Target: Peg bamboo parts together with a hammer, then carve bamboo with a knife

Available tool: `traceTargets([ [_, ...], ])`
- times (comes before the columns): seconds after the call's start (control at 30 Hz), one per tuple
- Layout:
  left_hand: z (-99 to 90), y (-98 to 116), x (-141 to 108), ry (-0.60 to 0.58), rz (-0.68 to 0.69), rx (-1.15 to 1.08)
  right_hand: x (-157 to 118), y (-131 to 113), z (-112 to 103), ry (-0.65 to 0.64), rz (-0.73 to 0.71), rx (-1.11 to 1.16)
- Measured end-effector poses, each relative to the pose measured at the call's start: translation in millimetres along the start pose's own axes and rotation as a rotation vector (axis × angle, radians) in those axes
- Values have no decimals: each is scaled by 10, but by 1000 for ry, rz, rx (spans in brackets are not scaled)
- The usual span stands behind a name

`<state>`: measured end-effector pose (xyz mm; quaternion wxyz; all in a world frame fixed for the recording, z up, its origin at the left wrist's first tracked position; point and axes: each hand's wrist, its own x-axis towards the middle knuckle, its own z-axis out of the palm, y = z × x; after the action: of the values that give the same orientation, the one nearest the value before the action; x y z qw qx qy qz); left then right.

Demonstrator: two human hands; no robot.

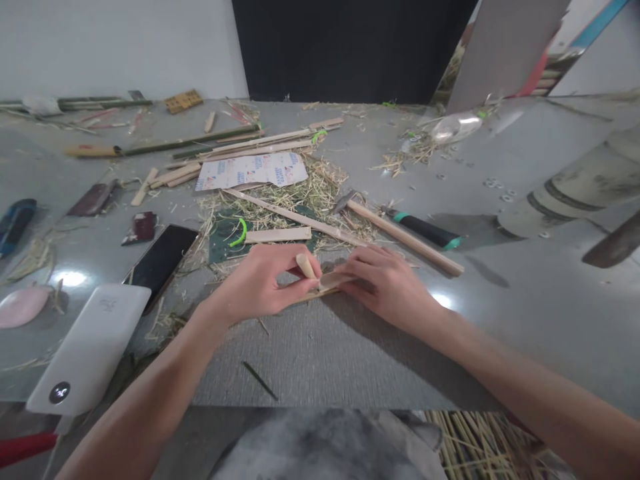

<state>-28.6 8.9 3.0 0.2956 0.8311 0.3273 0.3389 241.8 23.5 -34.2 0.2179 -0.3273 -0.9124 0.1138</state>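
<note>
My left hand (273,277) is closed, thumb and forefinger pinching around a short pale wooden stick (305,266) that tilts up between them. Close beside it, my right hand (383,280) is curled over a pale flat strip (330,280), whose near end meets the foot of the stick. Under both hands lies a thin bamboo strip (316,295), mostly covered by the fingers. Just beyond the left hand a short flat wood piece (278,235) rests on a dark green mat (220,248). My fingertips on the right are partly hidden.
A hammer (405,239) and a green-and-black handled tool (427,230) lie to the right. Shavings (320,183) and a printed sheet (253,170) sit behind. A phone (163,260) and white power bank (93,347) are on the left. A thick bamboo tube (575,180) stands right.
</note>
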Motion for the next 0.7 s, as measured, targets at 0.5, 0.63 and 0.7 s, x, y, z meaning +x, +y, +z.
traceTargets([
  [0.5,-10,-3,4,-1,0,19,38,-122,29,17,93,-55],
  [0.63,-15,13,12,7,10,37,42,-132,41,26,99,-57],
  [0.7,-14,20,11,9,7,40,39,-133,47,32,98,-54],
])
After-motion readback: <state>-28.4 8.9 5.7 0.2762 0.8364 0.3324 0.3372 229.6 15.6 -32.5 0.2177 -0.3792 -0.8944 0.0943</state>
